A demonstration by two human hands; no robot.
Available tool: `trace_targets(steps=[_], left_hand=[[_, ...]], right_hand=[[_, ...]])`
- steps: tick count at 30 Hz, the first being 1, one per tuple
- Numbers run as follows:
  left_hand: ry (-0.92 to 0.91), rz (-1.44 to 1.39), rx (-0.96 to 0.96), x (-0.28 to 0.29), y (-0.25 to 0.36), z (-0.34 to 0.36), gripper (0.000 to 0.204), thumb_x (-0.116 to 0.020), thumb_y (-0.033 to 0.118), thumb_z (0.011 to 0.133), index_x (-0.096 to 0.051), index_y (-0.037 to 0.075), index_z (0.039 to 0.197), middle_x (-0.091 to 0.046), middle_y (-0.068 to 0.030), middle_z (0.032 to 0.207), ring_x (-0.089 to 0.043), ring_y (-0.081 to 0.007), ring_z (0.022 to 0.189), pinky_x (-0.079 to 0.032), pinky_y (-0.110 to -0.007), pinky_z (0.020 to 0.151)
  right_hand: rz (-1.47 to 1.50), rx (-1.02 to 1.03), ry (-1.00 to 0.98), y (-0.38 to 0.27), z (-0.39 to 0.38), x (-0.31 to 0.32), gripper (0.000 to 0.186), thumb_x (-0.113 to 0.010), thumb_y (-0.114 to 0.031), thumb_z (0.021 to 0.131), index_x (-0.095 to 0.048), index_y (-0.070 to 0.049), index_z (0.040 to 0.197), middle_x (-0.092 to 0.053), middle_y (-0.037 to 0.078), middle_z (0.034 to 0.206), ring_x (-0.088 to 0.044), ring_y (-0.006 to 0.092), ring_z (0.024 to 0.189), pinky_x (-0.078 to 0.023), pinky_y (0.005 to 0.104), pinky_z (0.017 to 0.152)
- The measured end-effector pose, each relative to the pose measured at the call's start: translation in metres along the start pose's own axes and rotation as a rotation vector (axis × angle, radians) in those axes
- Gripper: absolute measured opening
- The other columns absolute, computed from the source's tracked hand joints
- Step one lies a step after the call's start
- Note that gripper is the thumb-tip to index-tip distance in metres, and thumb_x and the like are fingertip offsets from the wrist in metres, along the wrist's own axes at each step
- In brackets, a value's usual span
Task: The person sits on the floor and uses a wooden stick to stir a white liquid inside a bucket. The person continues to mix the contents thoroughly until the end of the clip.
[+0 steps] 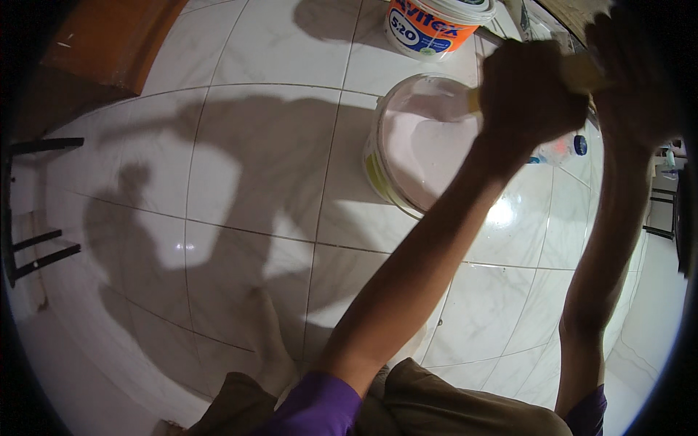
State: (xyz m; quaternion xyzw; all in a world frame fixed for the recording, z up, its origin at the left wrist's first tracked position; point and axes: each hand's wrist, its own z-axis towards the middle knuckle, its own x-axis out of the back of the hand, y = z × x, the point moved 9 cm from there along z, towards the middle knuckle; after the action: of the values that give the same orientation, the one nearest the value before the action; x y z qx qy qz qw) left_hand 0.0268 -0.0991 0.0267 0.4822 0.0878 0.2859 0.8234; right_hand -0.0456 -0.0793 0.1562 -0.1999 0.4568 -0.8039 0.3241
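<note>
My left hand (534,94) is closed in a fist round a yellowish handle (582,71) above the right side of an open bucket (374,156). A bit of yellow also shows on the fist's left side. What kind of tool it is, I cannot make out. Pale pinkish-white paint (422,145) fills much of the bucket. Beside the handle's right end, my right hand (629,87) is raised with fingers stretched out, dark in shadow. Whether its palm touches the handle is unclear.
An orange, blue and white paint tub (429,33) stands behind the bucket. A clear plastic bottle with a blue cap (579,144) lies to the right. Brown wooden furniture (109,43) is at far left, on white tiles (247,174). Dark metal legs (47,251) show at left.
</note>
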Motion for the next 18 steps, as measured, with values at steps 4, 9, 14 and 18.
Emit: trace_targets(steps=[4, 9, 14, 18], left_hand=[[-0.204, -0.067, 0.057, -0.007, 0.033, -0.034, 0.026, -0.073, 0.026, 0.065, -0.065, 0.003, 0.072, -0.066, -0.0195, 0.068, -0.069, -0.036, 0.068, -0.056, -0.045, 0.066], [-0.268, -0.036, 0.152, 0.011, 0.044, -0.065, 0.022, -0.071, 0.022, 0.066, -0.061, 0.004, 0.072, -0.064, -0.0178, 0.061, -0.068, -0.037, 0.063, -0.056, -0.045, 0.062], [-0.031, 0.068, -0.014, 0.061, 0.018, -0.04, 0.021, -0.074, 0.019, 0.065, -0.066, 0.004, 0.075, -0.068, -0.0163, 0.067, -0.068, -0.0331, 0.062, -0.055, -0.041, 0.061], [0.078, -0.007, -0.146, 0.043, 0.013, -0.013, 0.025, -0.077, 0.023, 0.061, -0.065, 0.005, 0.072, -0.067, -0.0162, 0.067, -0.068, -0.0335, 0.065, -0.054, -0.043, 0.062]], right_hand=[[-0.119, 0.057, 0.212, -0.005, 0.007, -0.003, 0.031, -0.044, -0.015, 0.075, -0.026, -0.02, 0.05, -0.024, -0.003, 0.04, -0.02, 0.0091, 0.03, -0.022, 0.0246, 0.03], [0.282, -0.216, 0.191, 0.015, -0.02, 0.009, 0.034, -0.045, -0.013, 0.071, -0.021, -0.021, 0.047, -0.026, -0.001, 0.04, -0.023, 0.0088, 0.03, -0.024, 0.025, 0.028], [0.272, -0.121, 0.125, 0.022, -0.032, 0.03, 0.014, -0.04, -0.014, 0.083, -0.027, -0.011, 0.079, -0.034, 0.008, 0.074, -0.034, 0.0168, 0.062, -0.031, 0.0323, 0.056], [0.277, -0.01, 0.07, 0.016, -0.042, 0.06, 0.021, -0.035, -0.015, 0.095, -0.032, -0.001, 0.11, -0.042, 0.017, 0.107, -0.045, 0.0249, 0.093, -0.038, 0.0396, 0.083]])
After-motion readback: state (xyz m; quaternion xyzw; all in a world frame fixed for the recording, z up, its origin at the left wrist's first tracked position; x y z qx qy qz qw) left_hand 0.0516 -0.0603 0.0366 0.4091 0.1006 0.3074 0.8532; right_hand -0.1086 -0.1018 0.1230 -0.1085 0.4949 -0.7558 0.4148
